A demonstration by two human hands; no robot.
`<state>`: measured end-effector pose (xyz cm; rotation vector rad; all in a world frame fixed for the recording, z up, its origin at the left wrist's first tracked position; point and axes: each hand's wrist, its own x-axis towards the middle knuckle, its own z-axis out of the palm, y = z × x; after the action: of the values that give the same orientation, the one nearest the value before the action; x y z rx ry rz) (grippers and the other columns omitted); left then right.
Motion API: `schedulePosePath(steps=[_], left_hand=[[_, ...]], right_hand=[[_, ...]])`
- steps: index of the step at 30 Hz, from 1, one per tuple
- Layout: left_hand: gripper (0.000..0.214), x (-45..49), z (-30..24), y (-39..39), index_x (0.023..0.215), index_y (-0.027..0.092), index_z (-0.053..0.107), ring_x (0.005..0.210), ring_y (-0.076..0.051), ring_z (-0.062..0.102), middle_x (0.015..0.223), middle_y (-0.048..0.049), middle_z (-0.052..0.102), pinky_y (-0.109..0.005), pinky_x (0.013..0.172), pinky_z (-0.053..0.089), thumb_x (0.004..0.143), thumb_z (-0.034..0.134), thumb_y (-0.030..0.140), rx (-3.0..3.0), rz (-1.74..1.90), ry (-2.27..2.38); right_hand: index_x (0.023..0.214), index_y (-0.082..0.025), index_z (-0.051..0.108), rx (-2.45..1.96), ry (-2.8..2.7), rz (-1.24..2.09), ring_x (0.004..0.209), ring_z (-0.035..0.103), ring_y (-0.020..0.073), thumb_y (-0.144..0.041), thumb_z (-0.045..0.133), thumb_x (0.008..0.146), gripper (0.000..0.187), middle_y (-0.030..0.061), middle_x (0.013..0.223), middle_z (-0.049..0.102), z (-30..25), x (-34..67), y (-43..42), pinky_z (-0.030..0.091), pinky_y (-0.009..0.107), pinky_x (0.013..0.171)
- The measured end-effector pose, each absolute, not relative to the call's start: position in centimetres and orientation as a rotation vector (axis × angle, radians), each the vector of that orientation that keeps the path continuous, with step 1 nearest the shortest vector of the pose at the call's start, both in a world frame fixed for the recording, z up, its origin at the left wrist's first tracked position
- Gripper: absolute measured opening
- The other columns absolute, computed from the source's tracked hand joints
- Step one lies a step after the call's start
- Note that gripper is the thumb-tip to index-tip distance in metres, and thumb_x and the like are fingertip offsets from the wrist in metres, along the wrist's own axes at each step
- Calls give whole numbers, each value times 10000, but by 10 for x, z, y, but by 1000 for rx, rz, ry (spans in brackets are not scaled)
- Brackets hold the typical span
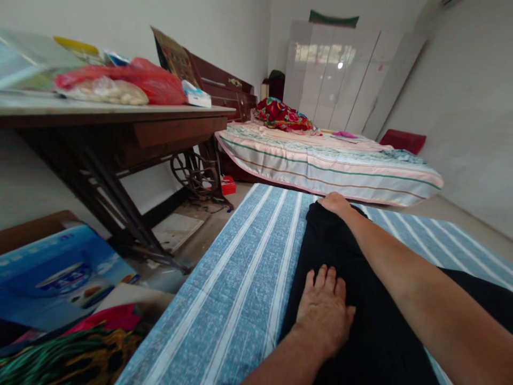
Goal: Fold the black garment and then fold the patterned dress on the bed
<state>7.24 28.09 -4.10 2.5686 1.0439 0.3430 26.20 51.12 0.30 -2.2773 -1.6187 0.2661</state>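
Pressing my left hand (324,315) flat on the black cloth (316,240), I have its fingers a little spread and the thumb out to the right, palm down. My right hand (334,203) is at the far end of the same cloth, its arm reaching across from the right; the fingers bend over the edge there, but I cannot tell whether they pinch the fabric or only rest on it. The cloth lies lengthwise on the blue-and-white striped surface (228,278), slightly rumpled near my right hand, and more black fabric shows beyond my right forearm.

Past the far edge is a bed with a pale, striped bedspread (320,171), and a red flowered quilt (280,114) is heaped on it. A glossy white wardrobe (320,69) stands behind. To my left, a wooden stand (176,113) carries a red plastic bag (164,83), a pale bag (106,91) and a tissue box (196,95), with a spoked wheel (194,172) underneath. Nearer me, low on the left, a blue carton (60,278) leans beside some green strands (52,353).
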Motion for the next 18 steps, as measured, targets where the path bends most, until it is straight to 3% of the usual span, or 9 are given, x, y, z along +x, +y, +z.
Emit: schedulePosePath(steps=[3, 6, 10, 13, 15, 18], left_hand=[[566, 74, -44, 282, 1361, 118, 412, 1385, -284, 195, 1473, -149, 319, -511, 1116, 172, 921, 309, 459, 2587, 342, 1045], [572, 75, -45, 284, 1374, 116, 397, 1389, -286, 178, 1482, -149, 297, -522, 1113, 171, 928, 275, 452, 2599, 301, 1036], [576, 75, -42, 284, 1375, 107, 396, 1391, -290, 170, 1485, -151, 287, -523, 1115, 164, 930, 261, 448, 2595, 269, 1025], [575, 74, -41, 284, 1373, 104, 397, 1392, -287, 168, 1483, -154, 290, -513, 1120, 157, 927, 277, 446, 2577, 286, 1019], [572, 73, -41, 283, 1374, 106, 394, 1391, -284, 172, 1483, -152, 292, -507, 1122, 155, 926, 283, 444, 2567, 298, 1019], [564, 73, -41, 283, 1374, 116, 395, 1393, -278, 170, 1485, -145, 293, -504, 1125, 148, 927, 285, 443, 2561, 315, 1026]], right_hand=[[908, -131, 670, -2270, -1646, 239, 1141, 531, 319, -486, 646, 717, 404, 170, 1121, 624, 2, 245, 519, 413, 406, 942], [946, -130, 655, -2275, -1618, 257, 1161, 512, 327, -432, 759, 608, 465, 181, 1179, 589, -3, 236, 525, 403, 419, 953], [806, -122, 659, -2280, -1524, 377, 967, 615, 324, -316, 837, 495, 408, 167, 969, 664, -10, 242, 532, 487, 412, 814], [718, -120, 646, -2235, -1410, 498, 726, 650, 257, -297, 823, 530, 314, 107, 700, 663, -12, 249, 536, 519, 343, 628], [782, -110, 647, -2179, -1308, 532, 651, 634, 216, -318, 791, 590, 317, 80, 649, 648, -11, 253, 537, 505, 300, 551], [942, -87, 626, -2101, -1162, 524, 678, 627, 184, -322, 744, 653, 391, 87, 751, 666, -7, 257, 538, 492, 259, 541]])
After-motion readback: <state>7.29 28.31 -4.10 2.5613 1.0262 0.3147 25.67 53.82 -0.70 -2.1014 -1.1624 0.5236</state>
